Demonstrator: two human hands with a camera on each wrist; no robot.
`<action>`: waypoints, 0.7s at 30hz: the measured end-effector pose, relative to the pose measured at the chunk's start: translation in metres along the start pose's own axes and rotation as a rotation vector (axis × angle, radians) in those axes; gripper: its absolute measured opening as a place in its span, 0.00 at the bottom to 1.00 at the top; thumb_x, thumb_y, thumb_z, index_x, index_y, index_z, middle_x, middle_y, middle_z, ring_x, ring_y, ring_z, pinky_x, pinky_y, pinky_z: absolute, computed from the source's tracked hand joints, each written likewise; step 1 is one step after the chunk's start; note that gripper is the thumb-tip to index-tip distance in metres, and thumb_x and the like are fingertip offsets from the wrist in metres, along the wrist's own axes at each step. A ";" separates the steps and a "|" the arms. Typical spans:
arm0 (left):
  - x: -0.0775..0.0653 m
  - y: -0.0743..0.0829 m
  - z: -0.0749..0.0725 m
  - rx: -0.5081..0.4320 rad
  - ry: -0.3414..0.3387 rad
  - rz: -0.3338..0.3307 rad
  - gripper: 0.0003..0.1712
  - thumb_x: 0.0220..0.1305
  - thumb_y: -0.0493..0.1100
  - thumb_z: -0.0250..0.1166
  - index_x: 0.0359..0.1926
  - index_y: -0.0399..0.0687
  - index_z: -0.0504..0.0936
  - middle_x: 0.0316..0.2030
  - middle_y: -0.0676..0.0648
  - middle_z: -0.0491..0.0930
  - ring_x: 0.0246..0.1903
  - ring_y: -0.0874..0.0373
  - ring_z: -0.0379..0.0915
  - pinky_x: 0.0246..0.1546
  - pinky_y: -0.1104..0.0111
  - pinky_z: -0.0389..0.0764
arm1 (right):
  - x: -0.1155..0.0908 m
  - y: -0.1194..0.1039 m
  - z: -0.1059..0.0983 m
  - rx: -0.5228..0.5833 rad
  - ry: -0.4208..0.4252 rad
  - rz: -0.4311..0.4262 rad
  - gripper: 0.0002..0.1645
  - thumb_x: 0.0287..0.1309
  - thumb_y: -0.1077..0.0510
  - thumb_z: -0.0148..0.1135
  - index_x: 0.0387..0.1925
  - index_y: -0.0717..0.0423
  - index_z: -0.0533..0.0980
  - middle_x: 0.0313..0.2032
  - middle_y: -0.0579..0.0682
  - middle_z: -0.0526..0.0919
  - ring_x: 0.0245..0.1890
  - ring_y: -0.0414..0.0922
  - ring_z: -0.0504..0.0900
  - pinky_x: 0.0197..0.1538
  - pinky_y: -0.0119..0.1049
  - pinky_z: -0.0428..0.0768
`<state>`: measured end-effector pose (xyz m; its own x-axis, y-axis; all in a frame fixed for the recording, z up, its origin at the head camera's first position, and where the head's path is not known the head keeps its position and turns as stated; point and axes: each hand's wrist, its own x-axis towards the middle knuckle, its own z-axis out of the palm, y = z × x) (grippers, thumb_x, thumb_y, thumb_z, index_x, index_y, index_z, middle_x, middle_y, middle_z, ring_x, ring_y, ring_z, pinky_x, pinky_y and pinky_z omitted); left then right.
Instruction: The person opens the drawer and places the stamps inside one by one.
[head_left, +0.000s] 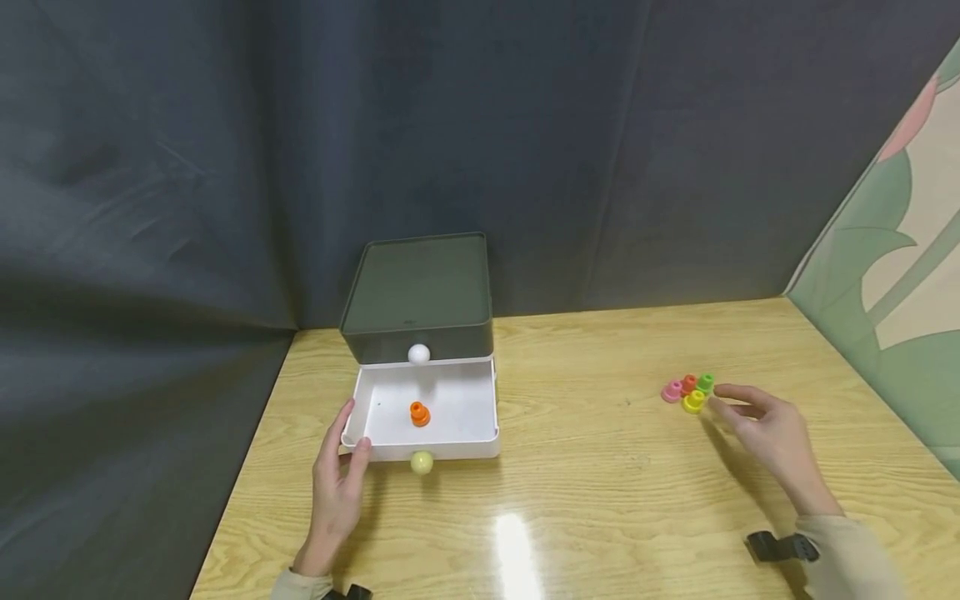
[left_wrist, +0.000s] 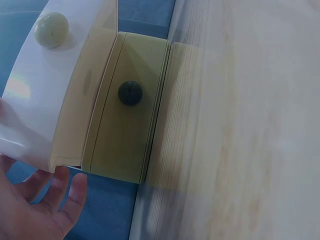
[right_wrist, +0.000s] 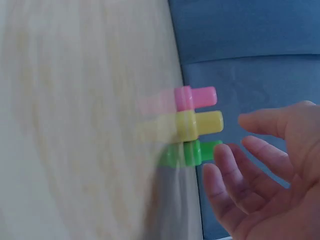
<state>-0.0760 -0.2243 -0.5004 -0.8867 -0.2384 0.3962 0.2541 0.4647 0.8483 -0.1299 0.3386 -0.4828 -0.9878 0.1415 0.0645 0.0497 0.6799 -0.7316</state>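
Observation:
At the left, my left hand (head_left: 337, 492) grips the front corner of a pulled-out white drawer (head_left: 457, 451), thumb on the front and fingers along the side. In the left wrist view those fingers (left_wrist: 60, 187) lie at the drawer's end. An orange stepped peg (head_left: 420, 414) stands inside the drawer. Across the table, my right hand (head_left: 776, 433) hovers beside a small cluster of similar pegs: pink (head_left: 672, 391), red (head_left: 688, 384), green (head_left: 705, 383) and yellow (head_left: 694, 402). Its fingers are spread and hold nothing, with fingertips close to the green peg (right_wrist: 192, 153).
The drawer belongs to a dark green cabinet (head_left: 420, 283) with a closed upper drawer and white knob (head_left: 419, 354). A pale yellow-green knob (head_left: 422, 462) sticks out in front. Dark curtain (head_left: 562, 167) borders the wooden table (head_left: 585, 475) behind and left; patterned cloth (head_left: 892, 275) hangs right.

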 end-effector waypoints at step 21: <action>0.002 -0.001 0.000 -0.019 -0.008 0.018 0.33 0.77 0.32 0.58 0.80 0.44 0.67 0.77 0.36 0.69 0.68 0.75 0.65 0.49 0.80 0.77 | 0.017 0.002 0.010 -0.095 -0.092 -0.055 0.30 0.74 0.47 0.65 0.61 0.69 0.81 0.59 0.77 0.82 0.52 0.71 0.87 0.39 0.35 0.83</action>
<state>-0.0776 -0.2251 -0.5008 -0.8849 -0.2235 0.4087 0.2771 0.4528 0.8474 -0.1486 0.3348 -0.4898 -0.9986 0.0384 0.0367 0.0046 0.7503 -0.6611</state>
